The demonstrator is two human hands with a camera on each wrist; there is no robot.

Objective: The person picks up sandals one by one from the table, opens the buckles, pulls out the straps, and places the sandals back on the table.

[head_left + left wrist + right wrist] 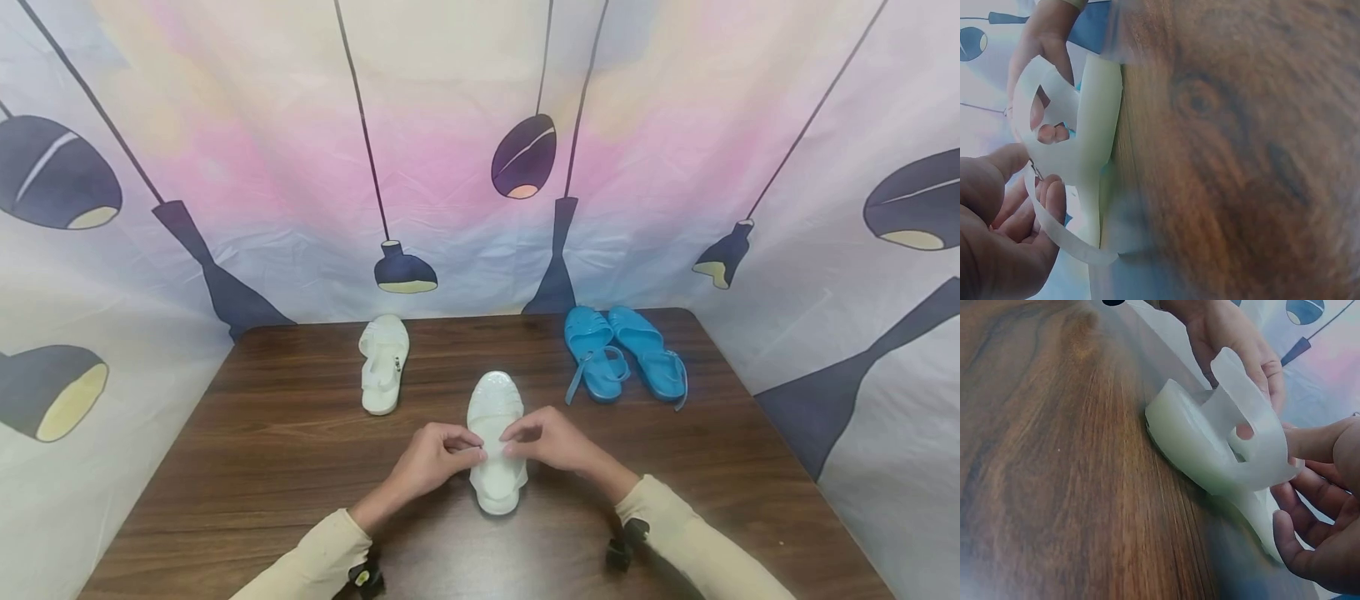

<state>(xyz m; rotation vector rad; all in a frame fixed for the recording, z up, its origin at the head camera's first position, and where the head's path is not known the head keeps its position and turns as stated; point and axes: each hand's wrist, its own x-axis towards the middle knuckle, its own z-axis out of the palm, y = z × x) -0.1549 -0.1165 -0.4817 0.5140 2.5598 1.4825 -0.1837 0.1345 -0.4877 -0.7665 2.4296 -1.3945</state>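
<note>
A white sandal [497, 429] lies sole down on the table, its toe pointing away from me. My left hand [435, 457] is at its left side. Thumb and fingers there pinch the strap [1054, 234] by a small metal buckle, and the strap's loose end curves away below. On the opposite side, my right hand [551, 440] holds the edge of the sandal's side band [1266, 447] between thumb and finger. The right fingertips are partly hidden by the band in the right wrist view. Behind and to the left lies a second white sandal [386, 367].
Two blue sandals [588, 337] lie side by side at the back right, their straps loose. Under everything is a dark wooden table [300, 467]. A cloth backdrop [465, 200] printed with lamps surrounds the table's back and sides.
</note>
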